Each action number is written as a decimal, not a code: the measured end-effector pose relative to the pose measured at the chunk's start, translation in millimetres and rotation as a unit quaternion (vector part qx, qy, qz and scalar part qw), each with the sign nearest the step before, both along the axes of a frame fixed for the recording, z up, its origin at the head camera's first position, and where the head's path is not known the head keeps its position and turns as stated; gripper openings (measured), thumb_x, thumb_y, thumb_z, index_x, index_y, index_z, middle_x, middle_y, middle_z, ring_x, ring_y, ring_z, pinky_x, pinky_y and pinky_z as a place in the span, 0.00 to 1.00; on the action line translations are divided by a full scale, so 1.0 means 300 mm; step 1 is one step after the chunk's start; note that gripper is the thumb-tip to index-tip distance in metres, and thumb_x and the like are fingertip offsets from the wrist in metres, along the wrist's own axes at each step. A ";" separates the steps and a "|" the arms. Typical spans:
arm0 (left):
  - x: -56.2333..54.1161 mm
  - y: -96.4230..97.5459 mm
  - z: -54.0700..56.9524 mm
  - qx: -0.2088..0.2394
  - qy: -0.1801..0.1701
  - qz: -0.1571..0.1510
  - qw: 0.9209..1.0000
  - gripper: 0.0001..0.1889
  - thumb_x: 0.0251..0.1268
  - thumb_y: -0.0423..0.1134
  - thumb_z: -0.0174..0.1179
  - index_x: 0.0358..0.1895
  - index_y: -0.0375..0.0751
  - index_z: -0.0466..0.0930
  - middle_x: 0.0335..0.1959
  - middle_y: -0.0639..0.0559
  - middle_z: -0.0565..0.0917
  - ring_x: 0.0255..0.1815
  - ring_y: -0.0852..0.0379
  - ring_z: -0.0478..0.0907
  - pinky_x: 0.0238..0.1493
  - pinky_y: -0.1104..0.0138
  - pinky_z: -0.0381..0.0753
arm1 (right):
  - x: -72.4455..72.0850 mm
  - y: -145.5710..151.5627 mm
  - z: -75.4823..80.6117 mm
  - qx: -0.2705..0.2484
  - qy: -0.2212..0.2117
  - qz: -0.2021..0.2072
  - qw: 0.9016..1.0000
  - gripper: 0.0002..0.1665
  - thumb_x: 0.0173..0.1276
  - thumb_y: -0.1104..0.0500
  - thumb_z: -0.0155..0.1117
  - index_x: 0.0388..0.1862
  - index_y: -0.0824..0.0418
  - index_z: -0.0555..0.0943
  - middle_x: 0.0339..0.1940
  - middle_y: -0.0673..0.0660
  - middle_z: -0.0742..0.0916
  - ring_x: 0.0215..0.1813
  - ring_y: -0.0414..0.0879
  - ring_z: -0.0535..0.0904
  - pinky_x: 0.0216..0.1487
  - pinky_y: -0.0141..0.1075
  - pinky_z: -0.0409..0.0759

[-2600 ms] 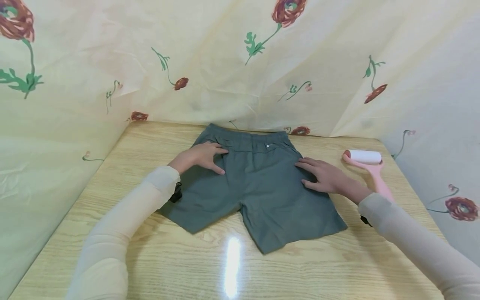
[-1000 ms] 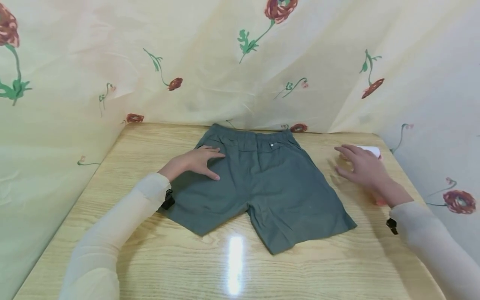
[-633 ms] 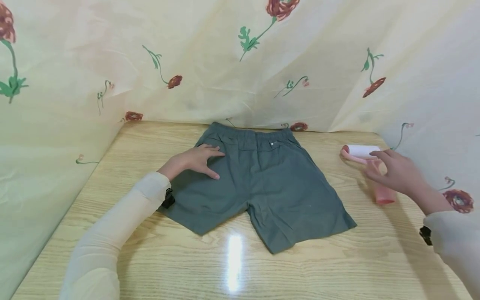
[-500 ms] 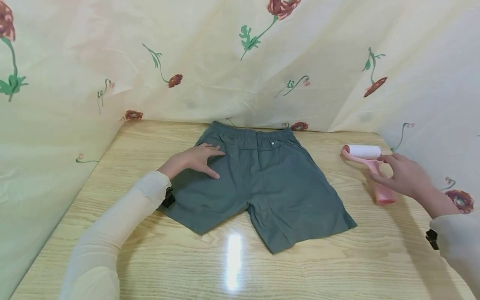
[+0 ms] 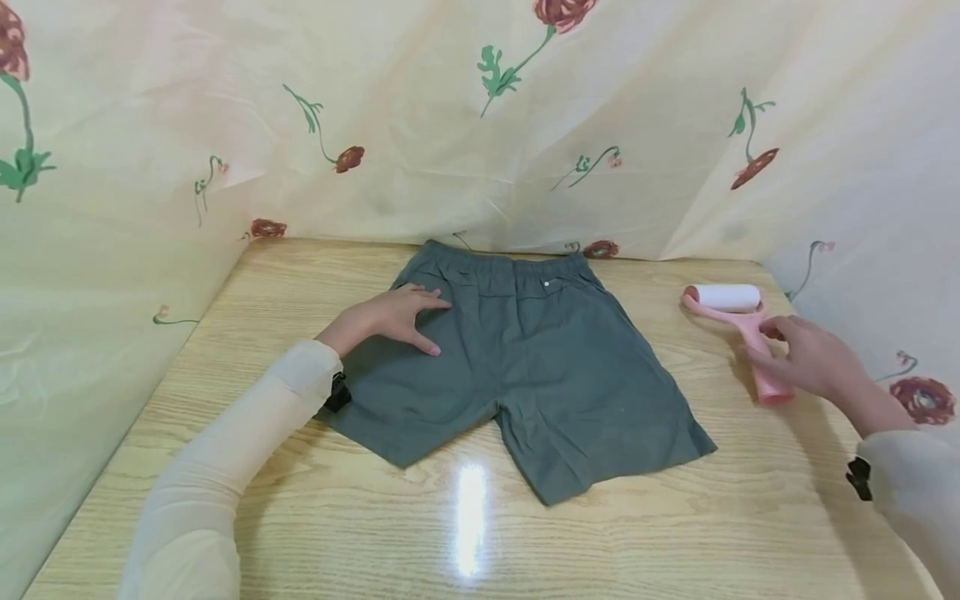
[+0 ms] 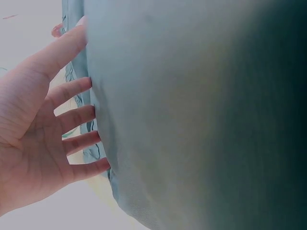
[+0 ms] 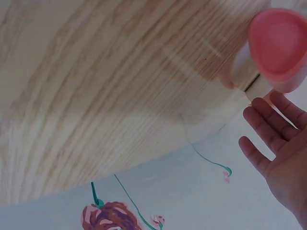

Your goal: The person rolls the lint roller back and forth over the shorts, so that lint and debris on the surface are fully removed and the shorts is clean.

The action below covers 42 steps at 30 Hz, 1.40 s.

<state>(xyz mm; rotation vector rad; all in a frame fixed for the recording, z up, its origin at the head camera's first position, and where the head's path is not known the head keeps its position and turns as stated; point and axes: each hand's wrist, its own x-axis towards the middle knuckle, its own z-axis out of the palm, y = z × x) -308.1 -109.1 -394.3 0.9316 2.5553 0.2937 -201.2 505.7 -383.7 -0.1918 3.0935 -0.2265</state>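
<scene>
Grey-green shorts [image 5: 517,350] lie spread on the wooden table, waistband toward the back. My left hand [image 5: 401,317] rests flat on the upper left part of the shorts, its fingers spread. In the left wrist view, that hand's fingertips [image 6: 87,84] meet the edge of the cloth [image 6: 144,96]. At the right lies a pink lint roller [image 5: 768,379] with a white roll. My right hand [image 5: 813,354] holds its handle between thumb and forefinger. In the right wrist view, the other fingers [image 7: 261,120] hang loosely beside the pink handle end [image 7: 278,45].
Light wood-grain table [image 5: 360,533] with a bright light reflection in front of the shorts. A flower-patterned cloth [image 5: 420,108] hangs behind it and along both sides. The table's right edge is close beside the lint roller.
My right hand has left the shorts, moved right over the lint roller and come down to its handle, fingers drawing in on it. The left hand has stayed on the shorts.
</scene>
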 end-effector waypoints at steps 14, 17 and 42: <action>-0.003 -0.007 -0.017 0.011 -0.003 0.000 1.000 0.47 0.61 0.61 0.70 0.80 0.49 0.61 0.84 0.42 0.53 0.84 0.37 0.44 0.79 0.42 0.56 | -0.045 -0.010 -0.042 -0.110 0.043 0.032 0.992 0.24 0.73 0.61 0.63 0.61 0.76 0.73 0.30 0.60 0.81 0.25 0.31 0.65 0.26 0.31 0.67; -0.003 -0.003 -0.014 0.011 -0.008 0.001 1.000 0.47 0.60 0.61 0.71 0.80 0.49 0.61 0.84 0.42 0.52 0.84 0.37 0.44 0.79 0.41 0.55 | -0.052 -0.019 -0.036 -0.136 0.044 0.030 0.989 0.24 0.75 0.61 0.60 0.62 0.77 0.72 0.27 0.57 0.79 0.23 0.34 0.65 0.25 0.32 0.66; -0.018 0.005 0.042 -0.008 -0.055 -0.008 0.998 0.48 0.61 0.53 0.73 0.81 0.45 0.59 0.84 0.38 0.49 0.84 0.33 0.41 0.81 0.41 0.50 | -0.157 -0.310 0.172 -0.234 -0.031 0.017 0.972 0.26 0.82 0.50 0.53 0.71 0.63 0.71 0.19 0.62 0.78 0.13 0.47 0.68 0.15 0.40 0.74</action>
